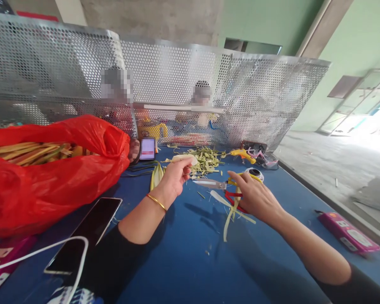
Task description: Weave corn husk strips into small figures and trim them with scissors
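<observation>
My left hand (177, 174) pinches a pale, flat strip (180, 158) that reaches out to the left over the table. Red and yellow scissors (210, 183) are in my right hand (253, 192), their blades pointing left toward my left hand. Long pale green strips (230, 217) hang or lie just below the scissor handles. Behind my hands is a pile of green trimmings (207, 161). A wider yellow-green husk (157, 175) lies to the left of my left wrist.
A red plastic bag (60, 185) of long strips fills the left, near a large phone (85, 236) and white cable. A perforated metal screen (171, 76) stands behind; people sit beyond it. A pink box (348, 232) lies right, a yellow tool (243, 155) farther back.
</observation>
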A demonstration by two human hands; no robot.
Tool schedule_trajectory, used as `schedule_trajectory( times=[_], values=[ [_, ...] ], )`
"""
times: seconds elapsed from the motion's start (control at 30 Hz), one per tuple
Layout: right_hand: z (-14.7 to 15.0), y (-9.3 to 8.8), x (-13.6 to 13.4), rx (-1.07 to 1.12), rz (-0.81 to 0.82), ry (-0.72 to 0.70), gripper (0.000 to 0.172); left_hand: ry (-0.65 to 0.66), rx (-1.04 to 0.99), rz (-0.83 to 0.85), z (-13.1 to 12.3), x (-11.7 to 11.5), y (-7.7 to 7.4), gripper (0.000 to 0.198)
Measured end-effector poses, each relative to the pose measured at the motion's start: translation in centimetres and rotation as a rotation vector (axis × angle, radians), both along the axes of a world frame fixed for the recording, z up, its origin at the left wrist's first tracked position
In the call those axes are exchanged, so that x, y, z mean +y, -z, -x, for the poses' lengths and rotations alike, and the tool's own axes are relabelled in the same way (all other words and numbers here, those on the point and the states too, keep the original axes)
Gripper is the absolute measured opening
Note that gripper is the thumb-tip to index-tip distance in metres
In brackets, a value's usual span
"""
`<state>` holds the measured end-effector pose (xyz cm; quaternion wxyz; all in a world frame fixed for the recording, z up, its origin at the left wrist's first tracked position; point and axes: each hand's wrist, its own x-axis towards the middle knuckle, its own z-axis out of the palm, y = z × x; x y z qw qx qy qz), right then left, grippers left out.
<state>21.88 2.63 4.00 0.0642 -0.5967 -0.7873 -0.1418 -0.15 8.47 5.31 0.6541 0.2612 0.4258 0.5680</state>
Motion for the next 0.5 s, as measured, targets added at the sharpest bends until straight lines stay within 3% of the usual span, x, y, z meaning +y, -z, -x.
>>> schedule_trajectory(
  times=[0.1, 0.2, 0.4, 0.5],
  values=[
    [0.0, 0.4, 0.2, 0.004, -0.028, 0.000, 0.064, -0.003, -0.009, 0.004, -0.1, 0.0, 0.0, 0.010],
    [-0.7, 0.8, 0.7, 0.166, -0.028, -0.017, 0.069, -0.005, -0.006, 0.021, -0.2, 0.1, 0.1, 0.011],
    [-0.9, 1.6, 0.7, 0.517, 0.404, -0.204, 0.084, 0.019, -0.011, 0.032, -0.1, 0.1, 0.1, 0.011],
    [0.0, 2.0, 0.5, 0.456, 0.195, -0.196, 0.089, 0.027, -0.025, 0.006, 0.0, 0.1, 0.0, 0.010]
  ],
)
